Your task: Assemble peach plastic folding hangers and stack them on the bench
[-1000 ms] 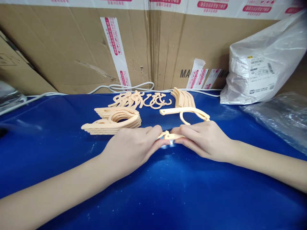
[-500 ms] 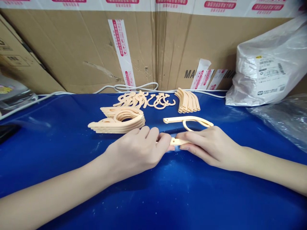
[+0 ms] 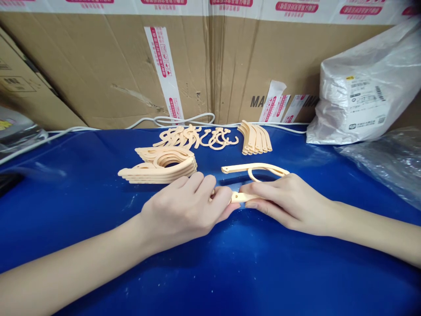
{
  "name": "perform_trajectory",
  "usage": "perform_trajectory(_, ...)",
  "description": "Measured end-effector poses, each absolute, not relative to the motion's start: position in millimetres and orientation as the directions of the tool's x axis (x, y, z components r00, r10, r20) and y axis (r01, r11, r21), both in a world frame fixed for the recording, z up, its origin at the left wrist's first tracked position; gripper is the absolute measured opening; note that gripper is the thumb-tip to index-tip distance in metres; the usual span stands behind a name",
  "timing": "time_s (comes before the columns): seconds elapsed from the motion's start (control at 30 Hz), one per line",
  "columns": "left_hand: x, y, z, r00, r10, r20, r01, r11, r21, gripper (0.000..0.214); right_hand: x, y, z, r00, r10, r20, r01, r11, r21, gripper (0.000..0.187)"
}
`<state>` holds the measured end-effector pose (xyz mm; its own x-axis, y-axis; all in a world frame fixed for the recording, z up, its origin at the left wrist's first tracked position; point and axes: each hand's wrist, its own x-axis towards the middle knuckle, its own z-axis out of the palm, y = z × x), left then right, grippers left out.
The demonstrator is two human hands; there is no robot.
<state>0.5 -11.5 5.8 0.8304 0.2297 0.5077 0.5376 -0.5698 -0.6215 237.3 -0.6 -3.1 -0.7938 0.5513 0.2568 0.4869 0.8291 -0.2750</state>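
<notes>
Between my hands is a cream plastic hanger piece (image 3: 242,197) with a small round hole near its left end. My left hand (image 3: 184,206) is closed around that end, thumb and fingers pressed together, and its grip hides what else it may hold. My right hand (image 3: 292,202) pinches the same piece from the right between thumb and fingers. Just beyond the right fingers lies a curved hanger arm with a loop (image 3: 255,167), partly covered by that hand. Behind my left knuckles sits a stack of flat cream hanger parts (image 3: 158,174) with large rounded openings.
Loose cream hooks (image 3: 219,139) and a heap of curved parts (image 3: 179,137) lie at the back of the blue table (image 3: 210,272). Beside them is a row of slim arms (image 3: 255,139). A white cable (image 3: 184,120), cardboard boxes (image 3: 108,66) and a plastic bag (image 3: 357,94) border the back.
The whole view has shifted slightly left. Both hands keep hold of the hanger piece, with the left fingertips showing a little more below it. The parts on the table stay put.
</notes>
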Motion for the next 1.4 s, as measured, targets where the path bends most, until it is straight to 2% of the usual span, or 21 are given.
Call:
perform_trajectory(0.27, 0.5, -12.8, 5.0, 0.818, 0.248, 0.519, 0.553, -0.589, -0.589, 0.035, 238.8, 0.9, -9.4, -0.802, 0.533, 0.27, 0.498, 0.846, -0.19, 0.026)
perform_trajectory(0.67, 0.8, -13.2, -4.0, 0.744, 0.388, 0.545, 0.63, -0.68, -0.376, 0.031, 237.4, 1.4, -11.9, -0.801, 0.515, 0.303, 0.494, 0.856, -0.151, 0.025)
perform_trajectory(0.97, 0.3, -12.2, -5.3, 0.744, 0.398, 0.536, 0.626, -0.697, -0.351, 0.032, 237.1, 0.6, -12.4, -0.802, 0.524, 0.287, 0.501, 0.852, -0.154, 0.028)
perform_trajectory(1.17, 0.6, -12.7, -7.5, 0.73, 0.433, 0.529, 0.631, -0.724, -0.278, 0.033, 237.6, -0.4, -10.9, -0.804, 0.519, 0.289, 0.499, 0.854, -0.147, 0.028)
perform_trajectory(1.4, 0.5, -11.7, -5.1, 0.749, 0.405, 0.524, 0.615, -0.719, -0.323, 0.032, 237.2, -0.1, -9.4, -0.799, 0.543, 0.257, 0.51, 0.84, -0.186, 0.026)
